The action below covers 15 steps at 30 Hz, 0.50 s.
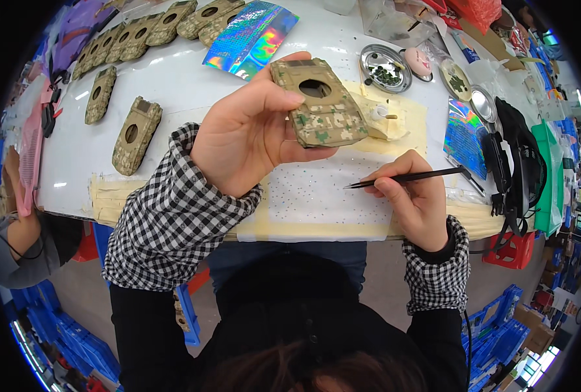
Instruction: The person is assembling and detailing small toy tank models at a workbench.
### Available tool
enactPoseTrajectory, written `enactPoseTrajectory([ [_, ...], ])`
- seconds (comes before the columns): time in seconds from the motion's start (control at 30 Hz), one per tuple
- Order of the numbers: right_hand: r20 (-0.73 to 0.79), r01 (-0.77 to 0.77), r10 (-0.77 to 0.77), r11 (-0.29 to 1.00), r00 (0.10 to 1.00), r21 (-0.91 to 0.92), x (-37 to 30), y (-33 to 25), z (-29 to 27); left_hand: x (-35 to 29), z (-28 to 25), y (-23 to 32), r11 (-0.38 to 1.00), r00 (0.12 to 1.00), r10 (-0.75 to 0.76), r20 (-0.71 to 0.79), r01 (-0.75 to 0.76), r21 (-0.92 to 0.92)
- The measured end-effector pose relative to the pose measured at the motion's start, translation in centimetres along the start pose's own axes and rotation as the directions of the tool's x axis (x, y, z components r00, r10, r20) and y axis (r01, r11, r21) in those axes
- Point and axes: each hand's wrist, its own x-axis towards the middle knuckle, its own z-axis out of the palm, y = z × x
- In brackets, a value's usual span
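My left hand (245, 124) holds up a camouflage-painted toy tank hull (329, 117), with the thumb near the round hole in its top. Black pointed tweezers (414, 176) are gripped in my right hand (411, 199), their tips pointing left, apart from the hull. Below both hands lies a white sheet (316, 202) scattered with many tiny specks, too small to name. A small white bottle (379, 112) on a yellowish, crusted base stands just right of the hull.
More camouflage hulls (134, 137) lie at left, with a row of them along the back left. Shiny holographic pouches (254, 39) rest behind and at right. A round tin (386, 68) holds small dark green parts. A black bag (522, 157) and green tray (548, 179) sit far right.
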Motion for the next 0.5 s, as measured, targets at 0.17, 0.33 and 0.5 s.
enactPoseTrajectory([
  [0.17,0.002,0.011,-0.011,1.000,1.000,0.004,-0.01,0.09,-0.02,-0.01,0.06,0.00,1.000,1.000,0.004,-0.005,-0.003,0.016],
  [0.33,0.000,0.011,-0.011,1.000,1.000,0.016,-0.05,0.16,0.00,-0.01,0.10,-0.02,0.999,1.000,0.011,-0.007,-0.011,0.039],
  [0.5,-0.013,0.026,-0.026,0.999,1.000,0.021,0.00,0.13,0.02,-0.03,0.10,-0.05,0.999,1.000,0.011,-0.015,-0.010,0.043],
])
